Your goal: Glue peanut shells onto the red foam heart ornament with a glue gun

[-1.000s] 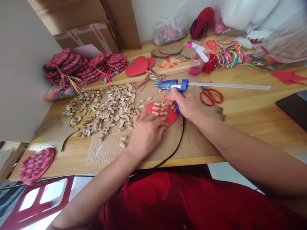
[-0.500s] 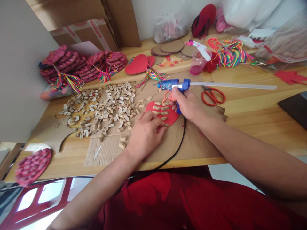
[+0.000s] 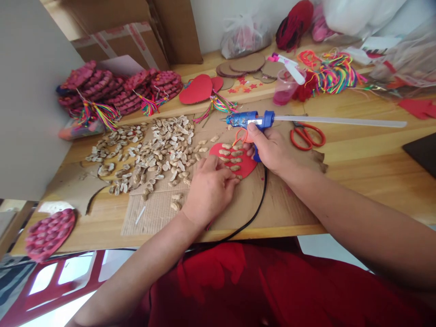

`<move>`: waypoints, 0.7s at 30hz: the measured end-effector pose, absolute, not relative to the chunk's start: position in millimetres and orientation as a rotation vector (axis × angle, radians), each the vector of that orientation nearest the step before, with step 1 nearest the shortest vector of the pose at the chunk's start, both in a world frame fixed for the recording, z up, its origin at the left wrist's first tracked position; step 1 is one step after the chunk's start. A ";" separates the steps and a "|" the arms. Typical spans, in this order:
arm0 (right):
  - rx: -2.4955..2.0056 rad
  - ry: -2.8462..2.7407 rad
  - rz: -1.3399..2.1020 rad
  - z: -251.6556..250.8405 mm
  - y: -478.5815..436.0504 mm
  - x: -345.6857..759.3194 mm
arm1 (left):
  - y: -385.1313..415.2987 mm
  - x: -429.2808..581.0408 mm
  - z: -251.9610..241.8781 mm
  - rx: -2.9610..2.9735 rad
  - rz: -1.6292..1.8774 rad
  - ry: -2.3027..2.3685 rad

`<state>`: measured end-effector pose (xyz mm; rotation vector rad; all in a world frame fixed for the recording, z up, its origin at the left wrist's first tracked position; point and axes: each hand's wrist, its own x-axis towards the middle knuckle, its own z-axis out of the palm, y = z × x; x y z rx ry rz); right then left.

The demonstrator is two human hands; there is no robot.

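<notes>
My right hand is wrapped round the handle of a blue glue gun, its nozzle pointing left and a long clear glue stick running out of its back. Below the gun lies a red heart-shaped piece with peanut shells laid on it in two rows. My left hand rests over the heart's lower left part, fingers pinched on a peanut shell at its lower edge. Part of the heart is hidden under that hand.
Loose peanut shells are heaped on cardboard to the left. Orange-handled scissors lie right of the gun, whose black cord hangs over the front edge. Pink shell-covered pieces, a cup and colourful tassels stand behind.
The whole view has shifted slightly, so things appear a little further right. Both hands keep nearly the same pose over the heart, with the glue gun still held.
</notes>
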<state>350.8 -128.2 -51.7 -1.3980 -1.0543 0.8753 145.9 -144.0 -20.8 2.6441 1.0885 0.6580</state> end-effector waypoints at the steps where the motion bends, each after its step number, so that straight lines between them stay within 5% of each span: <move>1: -1.404 -1.050 0.875 -52.6 -127.8 351.0 | -144.3 146.1 -20.8 2.645 0.655 1.097; 21: -1.485 -1.105 0.863 -47.1 -129.9 351.6 | -143.5 148.6 -27.0 2.630 0.720 1.103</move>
